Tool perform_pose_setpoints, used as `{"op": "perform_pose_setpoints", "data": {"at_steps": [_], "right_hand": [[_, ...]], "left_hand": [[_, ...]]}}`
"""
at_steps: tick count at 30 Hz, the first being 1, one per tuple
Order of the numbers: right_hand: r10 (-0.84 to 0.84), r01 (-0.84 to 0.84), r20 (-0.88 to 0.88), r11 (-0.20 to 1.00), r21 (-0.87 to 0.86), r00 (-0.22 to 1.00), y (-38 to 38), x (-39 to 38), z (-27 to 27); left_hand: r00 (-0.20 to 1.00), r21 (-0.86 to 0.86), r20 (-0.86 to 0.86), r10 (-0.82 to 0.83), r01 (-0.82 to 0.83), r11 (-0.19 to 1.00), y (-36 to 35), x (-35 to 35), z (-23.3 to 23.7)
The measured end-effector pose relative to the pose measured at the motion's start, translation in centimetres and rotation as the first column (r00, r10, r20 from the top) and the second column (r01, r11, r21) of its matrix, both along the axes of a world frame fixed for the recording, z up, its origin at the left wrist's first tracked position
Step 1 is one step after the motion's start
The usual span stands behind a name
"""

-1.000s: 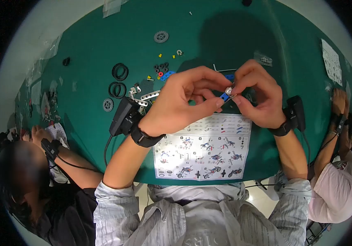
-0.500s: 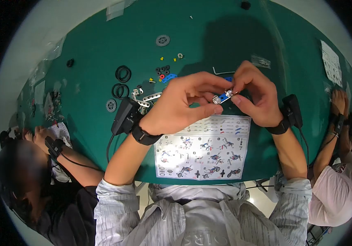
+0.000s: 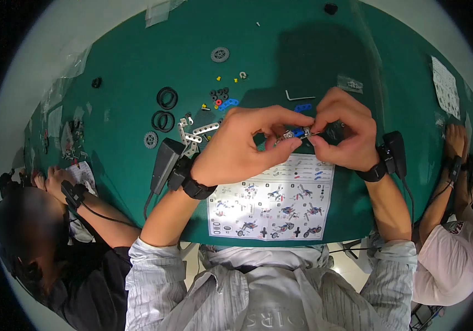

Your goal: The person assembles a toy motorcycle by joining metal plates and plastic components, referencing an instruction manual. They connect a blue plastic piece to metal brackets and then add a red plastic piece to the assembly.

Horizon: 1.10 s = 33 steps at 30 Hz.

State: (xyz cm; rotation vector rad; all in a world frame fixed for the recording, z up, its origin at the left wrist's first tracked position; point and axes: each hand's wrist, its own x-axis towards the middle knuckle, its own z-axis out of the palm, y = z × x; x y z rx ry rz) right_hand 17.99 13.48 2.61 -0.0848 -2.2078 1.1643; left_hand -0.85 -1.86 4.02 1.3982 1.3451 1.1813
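My left hand (image 3: pixel 247 146) grips a small blue-and-silver toy assembly (image 3: pixel 297 133) between thumb and fingers. At the assembly's right end, the thumb and fingertips of my right hand (image 3: pixel 346 129) pinch it too; any small part between them is hard to make out. Both hands hover over the top edge of a printed instruction sheet (image 3: pixel 272 204). Just beyond them on the green table lie a blue perforated strip (image 3: pixel 302 107) and an L-shaped hex key (image 3: pixel 299 98). Silver perforated strips (image 3: pixel 205 129) rest left of my left hand.
Black rubber rings (image 3: pixel 167 98), grey wheels (image 3: pixel 220 54), small black rings (image 3: pixel 220 94) and yellow pieces (image 3: pixel 218 79) are spread to the left. A clear bag (image 3: pixel 350 84) lies behind my right hand. A co-worker's arm (image 3: pixel 98 212) is at left, another person's hand (image 3: pixel 456 140) at right.
The assembly has tilted between my fingers, showing less of its blue face. My right hand has dropped slightly, uncovering more of the blue strip and hex key.
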Motion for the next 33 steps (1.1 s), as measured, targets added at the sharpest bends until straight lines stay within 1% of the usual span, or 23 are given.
{"op": "perform_pose_setpoints", "data": {"at_steps": [3, 7, 9, 12, 15, 19, 22, 24, 27, 30, 33], "right_hand": [[0.011, -0.011, -0.001, 1.0, 0.011, 1.0, 0.1, 0.0, -0.1], [0.023, -0.023, 0.021, 1.0, -0.001, 1.0, -0.1, 0.1, 0.0], [0.004, -0.004, 0.03, 1.0, 0.017, 1.0, -0.2, 0.3, -0.1], [-0.008, 0.008, 0.019, 1.0, 0.022, 1.0, -0.4, 0.2, 0.0], [-0.023, 0.024, -0.017, 0.999, 0.026, 1.0, -0.8, 0.2, 0.1], [-0.094, 0.096, -0.032, 0.995, 0.039, 0.995, -1.3, 0.2, 0.2], [-0.103, 0.104, -0.068, 0.994, 0.017, 0.992, -1.5, -0.2, 0.0], [-0.114, 0.115, -0.054, 0.993, 0.028, 0.992, -1.5, -0.2, 0.0], [-0.118, 0.119, -0.027, 0.993, 0.015, 0.993, -1.4, -0.1, 0.0], [-0.125, 0.125, -0.013, 0.992, 0.014, 0.992, -1.2, -0.1, -0.1], [-0.125, 0.125, -0.005, 0.992, 0.005, 0.992, -1.2, -0.2, -0.2]], "left_hand": [[0.999, 0.021, -0.053, 0.001, 0.0, 1.0, 0.0, -0.1, 0.2], [0.993, 0.007, -0.114, -0.016, 0.017, 1.0, 0.1, -0.5, 0.5], [0.988, 0.022, -0.154, -0.018, 0.021, 1.0, 0.1, -0.4, 0.8], [0.978, 0.142, -0.208, 0.02, 0.01, 0.99, 0.4, -0.3, 1.1], [0.966, 0.17, -0.256, 0.033, 0.011, 0.985, 0.2, -0.5, 1.2], [0.959, 0.179, -0.272, 0.086, -0.037, 0.983, 0.0, -0.1, 1.3], [0.947, 0.211, -0.294, 0.128, -0.066, 0.975, 0.1, 0.2, 1.1], [0.94, 0.239, -0.305, 0.152, -0.078, 0.968, 0.1, 0.3, 0.6], [0.938, 0.308, -0.27, 0.215, -0.128, 0.943, 0.2, 0.6, 0.0], [0.94, 0.356, -0.258, 0.222, -0.121, 0.927, 0.4, 0.5, -0.7], [0.935, 0.364, -0.259, 0.244, -0.139, 0.921, 0.5, 0.7, 0.0]]}}
